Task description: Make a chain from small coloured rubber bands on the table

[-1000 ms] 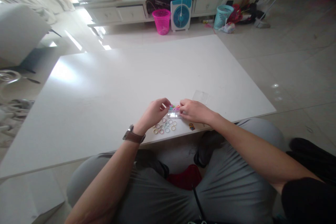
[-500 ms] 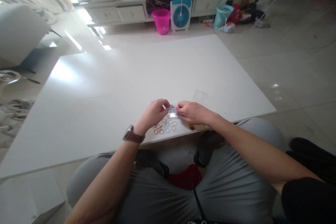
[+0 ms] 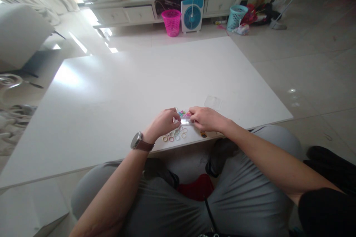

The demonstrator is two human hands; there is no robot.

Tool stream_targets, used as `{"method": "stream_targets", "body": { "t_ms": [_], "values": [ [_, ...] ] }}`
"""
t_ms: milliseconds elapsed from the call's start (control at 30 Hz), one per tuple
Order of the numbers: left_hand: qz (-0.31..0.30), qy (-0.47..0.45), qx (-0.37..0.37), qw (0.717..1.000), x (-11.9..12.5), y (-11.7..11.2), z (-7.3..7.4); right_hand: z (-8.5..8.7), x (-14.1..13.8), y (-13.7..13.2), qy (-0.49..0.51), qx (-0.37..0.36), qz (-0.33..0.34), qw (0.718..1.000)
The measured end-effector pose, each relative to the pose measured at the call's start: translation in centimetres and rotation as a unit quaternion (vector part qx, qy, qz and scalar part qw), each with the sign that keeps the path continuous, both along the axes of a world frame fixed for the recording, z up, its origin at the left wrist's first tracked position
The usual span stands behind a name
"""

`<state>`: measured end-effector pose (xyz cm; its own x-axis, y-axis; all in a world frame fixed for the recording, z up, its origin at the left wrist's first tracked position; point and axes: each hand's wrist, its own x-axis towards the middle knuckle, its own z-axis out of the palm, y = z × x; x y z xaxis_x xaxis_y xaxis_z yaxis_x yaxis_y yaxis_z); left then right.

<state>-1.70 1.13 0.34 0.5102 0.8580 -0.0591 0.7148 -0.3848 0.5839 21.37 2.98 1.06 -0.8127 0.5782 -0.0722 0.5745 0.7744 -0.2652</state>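
Observation:
A small clear plastic box (image 3: pixel 184 121) sits near the front edge of the white table, with colourful beads (image 3: pixel 183 113) in its far part. My right hand (image 3: pixel 207 118) is closed at the box's right side, its fingertips on or over the beads. At the left side of the box is my left hand (image 3: pixel 166 121), thumb and fingers pinched together; whatever is between them is too small to make out. Several thin coloured rings (image 3: pixel 177 137) lie on the table just in front of the box. Beyond my right hand rests a clear flat lid (image 3: pixel 213 102).
The white table (image 3: pixel 125 92) spreads out ahead and to the left. A small dark and yellow item (image 3: pixel 203 134) lies by its front edge. On the floor behind stand a pink basket (image 3: pixel 171 23), a blue box fan (image 3: pixel 191 15) and a light-blue basket (image 3: pixel 236 17).
My left hand has moved slightly down and toward me, from the beads to the near left of the box. The right hand has stayed in place.

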Motion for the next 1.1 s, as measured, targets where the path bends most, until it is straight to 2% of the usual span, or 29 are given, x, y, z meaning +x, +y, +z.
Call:
{"method": "stream_targets", "body": {
  "t_ms": [233, 500, 733, 833, 933, 1100],
  "values": [
    [0.001, 0.004, -0.002, 1.000, 0.1, -0.1, 0.3, 0.3, -0.1, -0.2, 0.014, 0.000, -0.013, 1.000],
    [0.005, 0.019, -0.013, 1.000, 0.2, 0.0, 0.6, -0.1, -0.4, -0.3, -0.012, -0.002, 0.015, 1.000],
    [0.005, 0.038, -0.017, 0.999, 0.3, 0.0, 0.6, 0.2, -0.2, -0.2, -0.007, -0.011, 0.000, 1.000],
    [0.014, 0.022, -0.017, 1.000, 0.2, 0.1, 0.6, 0.5, -0.1, 0.0, 0.015, 0.010, -0.029, 0.999],
    [0.041, 0.020, -0.020, 0.999, -0.4, 0.3, 0.9, 0.5, 0.3, 0.3, 0.031, 0.040, -0.089, 0.995],
    [0.138, 0.086, 0.021, 0.987, -2.2, 0.8, 1.0, -0.4, 1.2, 0.6, 0.004, 0.024, -0.159, 0.987]
  ]
}}
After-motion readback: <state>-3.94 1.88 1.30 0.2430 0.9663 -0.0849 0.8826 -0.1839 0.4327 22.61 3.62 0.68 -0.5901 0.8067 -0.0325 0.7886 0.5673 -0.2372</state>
